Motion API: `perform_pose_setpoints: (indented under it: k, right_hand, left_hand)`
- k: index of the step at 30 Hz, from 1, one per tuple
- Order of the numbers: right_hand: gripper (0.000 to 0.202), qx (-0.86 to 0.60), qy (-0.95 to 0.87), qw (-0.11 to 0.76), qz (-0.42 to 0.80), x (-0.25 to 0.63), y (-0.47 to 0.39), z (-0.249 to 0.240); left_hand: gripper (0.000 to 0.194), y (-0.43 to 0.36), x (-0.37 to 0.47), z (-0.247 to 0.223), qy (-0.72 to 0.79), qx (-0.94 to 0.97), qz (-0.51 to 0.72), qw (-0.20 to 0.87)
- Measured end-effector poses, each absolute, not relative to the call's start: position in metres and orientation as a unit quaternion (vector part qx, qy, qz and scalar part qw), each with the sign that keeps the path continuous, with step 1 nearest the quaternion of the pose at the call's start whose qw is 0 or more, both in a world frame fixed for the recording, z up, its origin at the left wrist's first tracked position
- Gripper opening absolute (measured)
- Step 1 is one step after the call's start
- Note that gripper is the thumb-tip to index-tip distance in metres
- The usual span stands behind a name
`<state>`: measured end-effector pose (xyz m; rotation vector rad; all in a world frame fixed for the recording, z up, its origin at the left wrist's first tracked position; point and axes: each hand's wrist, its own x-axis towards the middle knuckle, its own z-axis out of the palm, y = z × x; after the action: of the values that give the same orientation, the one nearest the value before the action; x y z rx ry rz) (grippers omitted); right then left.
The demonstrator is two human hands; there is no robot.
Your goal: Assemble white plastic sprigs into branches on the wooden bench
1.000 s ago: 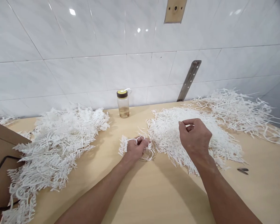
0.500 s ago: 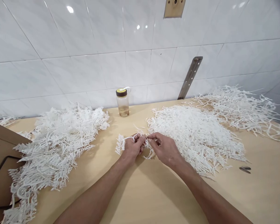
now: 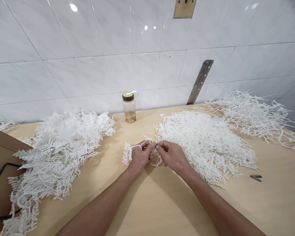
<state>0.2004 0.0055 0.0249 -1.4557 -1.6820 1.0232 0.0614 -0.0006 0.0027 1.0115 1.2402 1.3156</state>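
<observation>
Near the middle of the table, my left hand [image 3: 140, 156] is closed around a white branching plastic stem [image 3: 137, 146]. The stem's feathery tip [image 3: 127, 153] sticks out to the left of that hand, and a thin loop hangs between the two hands. My right hand [image 3: 173, 155] pinches at the stem with thumb and forefinger, almost touching the left fingertips. What exactly lies between the right fingertips is too small to make out. A dense heap of white feathery pieces [image 3: 204, 144] lies just beyond the right hand.
Another heap of feathery white pieces [image 3: 64, 147] covers the left side, beside a brown box [image 3: 5, 147]. Bare white stems [image 3: 253, 114] lie tangled at the far right. A bottle [image 3: 129, 108] stands near the tiled wall. Small dark snips [image 3: 256, 177] lie on the wooden table [image 3: 162, 206].
Both hands stay nearly in place, with slight shifts of the fingers. The thin strands hanging between them have moved a little. Stem and feathery tip remain in the left hand.
</observation>
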Motion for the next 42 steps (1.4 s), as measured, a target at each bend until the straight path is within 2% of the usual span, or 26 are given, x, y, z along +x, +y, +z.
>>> perform_pose_setpoints:
  k: [6,12,15,19,23,27,31,37,42]
  right_hand:
    - [0.023,-0.56,-0.699,0.346,0.279,0.198,0.004,0.018]
    - [0.021,-0.559,-0.728,0.329,0.222,0.195,0.002,0.015]
    - [0.019,-0.569,-0.733,0.317,0.196,0.192,0.002,0.013]
    - [0.018,-0.602,-0.715,0.301,0.19,0.186,0.002,0.015]
    - [0.016,-0.611,-0.685,0.319,0.236,0.184,0.002,0.019]
    - [0.018,-0.608,-0.674,0.336,0.25,0.185,0.002,0.018]
    - [0.017,-0.598,-0.695,0.35,0.192,0.181,0.001,0.015]
    - [0.013,-0.625,-0.707,0.311,0.118,0.199,0.012,0.017]
    - [0.011,-0.627,-0.659,0.367,0.197,0.218,0.016,0.026]
  left_hand:
    - [0.037,0.0,0.062,0.0,0.519,0.415,0.555,0.501]
    - [0.037,0.006,0.063,-0.007,0.51,0.425,0.569,0.485]
    - [0.033,0.005,0.064,-0.01,0.516,0.449,0.583,0.438]
    - [0.025,-0.002,0.064,-0.008,0.543,0.512,0.573,0.337]
    - [0.023,-0.006,0.063,-0.007,0.542,0.541,0.562,0.312]
    - [0.023,-0.005,0.063,-0.009,0.534,0.54,0.567,0.32]
    - [0.027,-0.004,0.065,-0.008,0.528,0.514,0.583,0.343]
    - [0.04,0.009,0.053,0.0,0.509,0.376,0.624,0.457]
    - [0.042,0.014,0.041,0.005,0.49,0.348,0.607,0.52]
